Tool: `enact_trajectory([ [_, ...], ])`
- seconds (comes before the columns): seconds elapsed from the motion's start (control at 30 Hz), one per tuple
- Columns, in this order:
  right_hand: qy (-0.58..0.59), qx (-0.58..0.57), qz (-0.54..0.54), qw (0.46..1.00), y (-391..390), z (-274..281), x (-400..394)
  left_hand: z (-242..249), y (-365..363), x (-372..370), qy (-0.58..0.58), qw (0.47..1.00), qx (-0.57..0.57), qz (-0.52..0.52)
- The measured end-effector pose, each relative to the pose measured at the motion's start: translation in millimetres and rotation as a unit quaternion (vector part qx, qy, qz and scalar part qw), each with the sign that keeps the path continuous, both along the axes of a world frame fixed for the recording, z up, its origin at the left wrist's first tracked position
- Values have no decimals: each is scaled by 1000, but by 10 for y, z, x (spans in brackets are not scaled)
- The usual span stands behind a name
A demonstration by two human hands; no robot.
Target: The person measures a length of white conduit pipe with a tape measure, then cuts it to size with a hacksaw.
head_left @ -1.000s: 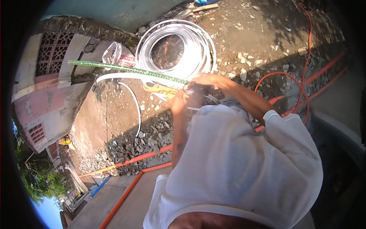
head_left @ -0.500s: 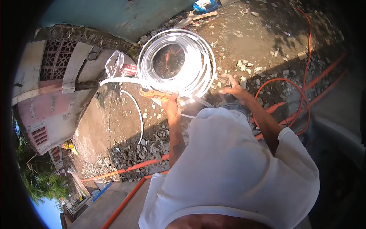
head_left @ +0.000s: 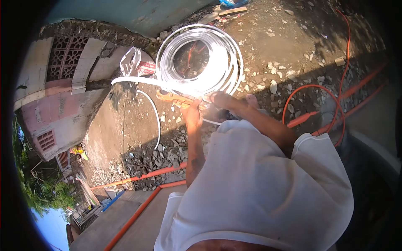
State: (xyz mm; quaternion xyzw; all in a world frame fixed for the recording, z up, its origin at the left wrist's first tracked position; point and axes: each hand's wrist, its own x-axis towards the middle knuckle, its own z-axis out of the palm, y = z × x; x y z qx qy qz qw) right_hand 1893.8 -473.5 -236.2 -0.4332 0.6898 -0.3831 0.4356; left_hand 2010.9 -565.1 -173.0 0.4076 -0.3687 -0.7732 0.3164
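An orange pipe cutter [head_left: 171, 98] is in my left hand [head_left: 192, 113], its fingers closed around it below the coil. My right hand [head_left: 222, 100] is at the lower edge of the coil of white pipe [head_left: 230, 62], close beside the left hand. Its fingers look closed on the pipe there, though glare and the hand itself hide the exact grip. One pipe end [head_left: 134, 79] stretches leftward past the cutter. A curved length of white pipe [head_left: 155, 115] lies on the dirt to the left.
A white and red sack [head_left: 138, 65] sits left of the coil by the wall [head_left: 104, 69]. Orange hose [head_left: 289, 102] loops on the right, and orange pipes [head_left: 138, 215] cross at lower left. Broken stones [head_left: 167, 157] cover the ground. A wood piece [head_left: 232, 11] lies at top.
My right hand has moved left from open above the rubble to the coil's lower edge, and its fingers have closed. My left hand still holds the pipe cutter. The view has shifted slightly.
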Motion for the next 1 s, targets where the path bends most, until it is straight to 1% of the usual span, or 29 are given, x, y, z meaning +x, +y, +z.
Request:
enact_trajectory([
  [0.07, 9, 27, 43, 999, -60, -102, 57, -16, 8, 85, -4, 1000, 17, -5],
  [0.1, -124, 93, -8, 988, -30, 228, 23, 21, 14, 111, -2, 1000, 15, -2],
  [0.13, -253, 157, -58, 953, -18, 483, 16, 99, 38, 116, 1, 1000, 14, 0],
  [0.23, -251, 107, -110, 956, -29, 645, 150, 153, 17, 169, -9, 1000, 16, -1],
  [0.27, -303, 111, -104, 941, -30, 626, 166, 205, 12, 182, -17, 1000, 21, -4],
  [0.3, -305, 103, -118, 939, -31, 609, 201, 233, 4, 208, -26, 999, 25, -9],
  [0.33, -309, 96, -131, 937, -35, 594, 238, 70, -85, 381, -43, 998, -19, -46],
  [0.37, -311, 86, -143, 936, -51, 589, 266, 130, -119, 476, -86, 995, -5, -57],
  [0.43, -381, 18, -150, 912, -82, 342, 230, 299, -169, 672, -173, 982, 16, -80],
  [0.47, -417, -16, -155, 896, -112, 242, 230, 231, -201, 849, -194, 974, -3, -115],
  [0.57, -350, -4, -204, 914, -148, 499, 121, 228, -244, 1199, -317, 912, -56, -254],
  [0.6, -353, 7, -184, 917, -144, 544, 88, 252, -305, 1231, -328, 887, -51, -322],
  [0.63, -351, -1, -179, 919, -141, 574, 107, 264, -307, 1262, -343, 875, -80, -333],
  [0.7, -343, -14, -167, 924, -147, 619, 126, 648, -235, 1061, -372, 847, -120, -361],
  [0.73, -344, 10, -158, 925, -165, 637, 133, 801, -221, 977, -388, 830, -130, -378],
  [0.8, -346, 58, -138, 926, -211, 690, 148, 935, -292, 883, -428, 789, -112, -427],
  [0.9, -351, -14, -125, 928, -121, 820, 202, 912, -289, 928, -382, 786, -206, -440],
  [1.0, -368, 30, -71, 927, -98, 1051, 143, 709, -426, 990, -411, 714, -313, -473],
])
